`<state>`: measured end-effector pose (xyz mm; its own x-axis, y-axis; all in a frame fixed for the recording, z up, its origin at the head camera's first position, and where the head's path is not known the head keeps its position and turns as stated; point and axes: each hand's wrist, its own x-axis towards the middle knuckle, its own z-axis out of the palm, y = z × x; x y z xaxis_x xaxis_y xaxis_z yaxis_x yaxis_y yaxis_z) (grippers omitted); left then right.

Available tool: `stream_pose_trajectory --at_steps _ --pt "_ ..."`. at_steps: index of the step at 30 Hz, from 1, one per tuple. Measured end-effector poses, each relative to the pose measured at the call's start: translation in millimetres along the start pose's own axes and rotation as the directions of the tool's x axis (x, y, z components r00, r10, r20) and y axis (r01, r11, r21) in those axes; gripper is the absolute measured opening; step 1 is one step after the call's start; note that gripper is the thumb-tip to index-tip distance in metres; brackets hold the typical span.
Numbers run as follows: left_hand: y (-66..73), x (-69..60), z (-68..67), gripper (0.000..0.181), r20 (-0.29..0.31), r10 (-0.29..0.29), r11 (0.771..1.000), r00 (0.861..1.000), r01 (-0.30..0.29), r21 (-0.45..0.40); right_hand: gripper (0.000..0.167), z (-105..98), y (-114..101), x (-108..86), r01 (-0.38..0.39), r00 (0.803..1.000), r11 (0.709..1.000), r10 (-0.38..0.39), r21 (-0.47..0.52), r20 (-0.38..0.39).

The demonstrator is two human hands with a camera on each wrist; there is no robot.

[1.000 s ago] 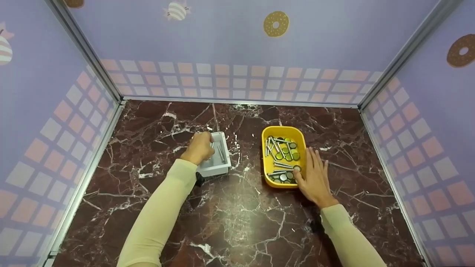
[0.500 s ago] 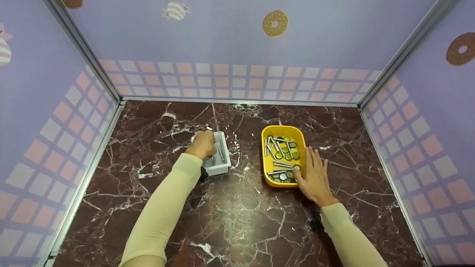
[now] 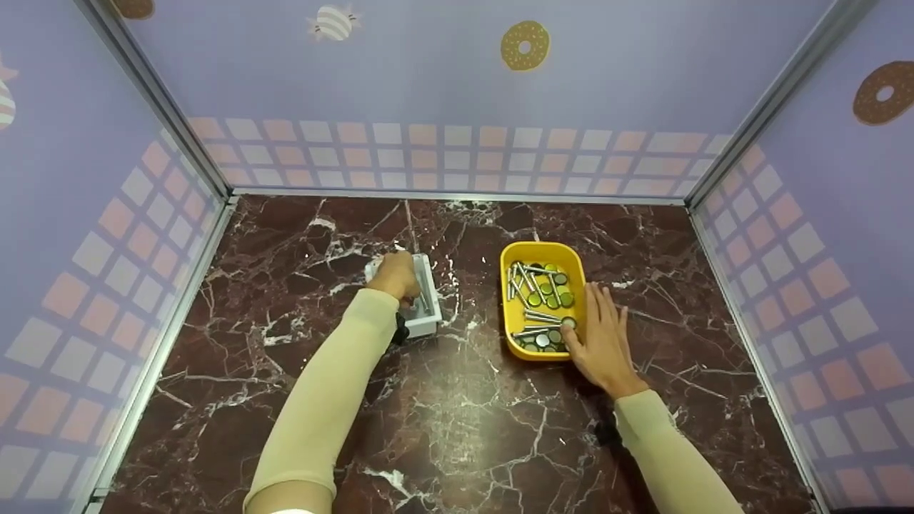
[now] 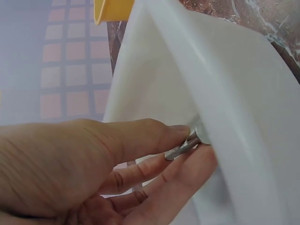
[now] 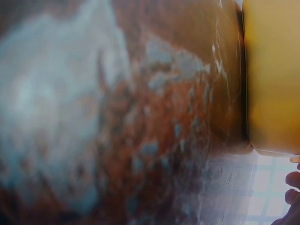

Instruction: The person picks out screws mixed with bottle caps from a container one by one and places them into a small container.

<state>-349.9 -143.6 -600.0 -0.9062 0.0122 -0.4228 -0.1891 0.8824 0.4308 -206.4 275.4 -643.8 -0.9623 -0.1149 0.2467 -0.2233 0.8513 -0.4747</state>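
Observation:
Inside the small white tray (image 3: 426,328), my left hand (image 3: 400,275) reaches down with bent fingers. The left wrist view gives the close look: thumb and fingers of that hand (image 4: 126,154) pinch a silver metal nail (image 4: 180,149), whose far end is partly hidden near the tray wall (image 4: 225,93). My right hand (image 3: 605,346) lies along the right side of the yellow box (image 3: 543,249), fingers straight, thumb over its rim. Several silver nails (image 3: 540,319) and round flat discs (image 3: 565,299) lie in the box.
Both containers stand on a dark red marbled tabletop (image 3: 457,414), with a gap between them. Patterned lilac panels (image 3: 457,86) enclose the back and both sides. The right wrist view mostly shows blurred tabletop and the yellow box wall (image 5: 274,79).
My left hand has shifted slightly right and deeper into the white tray, its forearm following. The right hand stays against the yellow box.

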Motion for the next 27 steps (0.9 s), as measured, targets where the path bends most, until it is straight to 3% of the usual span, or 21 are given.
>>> stream_pose_trajectory --at_steps 3,6,11,15,16,18,20,23,25,27 --pt "-2.4 6.7 3.2 0.036 0.021 -0.015 1.0 1.0 0.015 0.005 0.089 0.7 -0.3 -0.4 0.0 1.0 1.0 0.0 0.001 -0.003" --pt "-1.5 4.7 3.9 0.027 0.019 -0.019 1.0 1.0 0.02 -0.018 0.088 0.8 -0.9 -0.5 0.004 1.0 1.0 -0.004 -0.004 -0.003" --pt "4.2 -6.8 0.6 0.011 -0.014 -0.011 0.998 1.0 0.01 -0.056 0.088 0.7 -0.8 0.7 0.007 1.0 1.0 -0.007 -0.008 -0.009" --pt "11.4 -19.7 -7.7 0.011 -0.022 -0.01 0.999 1.0 0.009 -0.052 0.088 0.0 -1.1 1.2 0.006 1.0 1.0 -0.006 -0.007 -0.01" --pt "13.2 -27.1 -10.6 0.011 -0.033 0.002 0.999 0.999 -0.004 -0.043 0.088 0.0 -1.1 1.4 0.005 1.0 1.0 -0.005 -0.007 -0.009" --pt "3.6 -15.4 -6.3 0.008 -0.076 0.046 0.999 0.996 -0.048 -0.016 0.088 -0.5 -1.2 1.4 0.006 1.0 1.0 -0.006 -0.007 -0.006" --pt "4.9 -18.7 -8.5 0.006 -0.097 0.066 0.998 0.993 -0.066 0.001 0.088 -0.4 -1.1 1.3 0.004 1.0 1.0 -0.004 -0.005 -0.002" --pt "9.5 -28.1 -14.5 0.005 -0.118 0.08 0.997 0.99 -0.081 -0.001 0.088 -0.7 -0.9 1.0 -0.001 1.0 1.0 0.001 -0.005 0.004" --pt "26.4 -59.4 -28.5 0.014 -0.1 0.06 0.998 0.993 -0.062 -0.017 0.088 -0.5 -1.1 0.9 -0.005 1.0 1.0 0.005 -0.01 0.009" --pt "28.6 -71.2 -31.8 0.027 -0.114 0.062 0.997 0.992 -0.066 -0.035 0.088 -0.7 -1.8 0.8 -0.007 1.0 1.0 0.007 -0.011 0.015"
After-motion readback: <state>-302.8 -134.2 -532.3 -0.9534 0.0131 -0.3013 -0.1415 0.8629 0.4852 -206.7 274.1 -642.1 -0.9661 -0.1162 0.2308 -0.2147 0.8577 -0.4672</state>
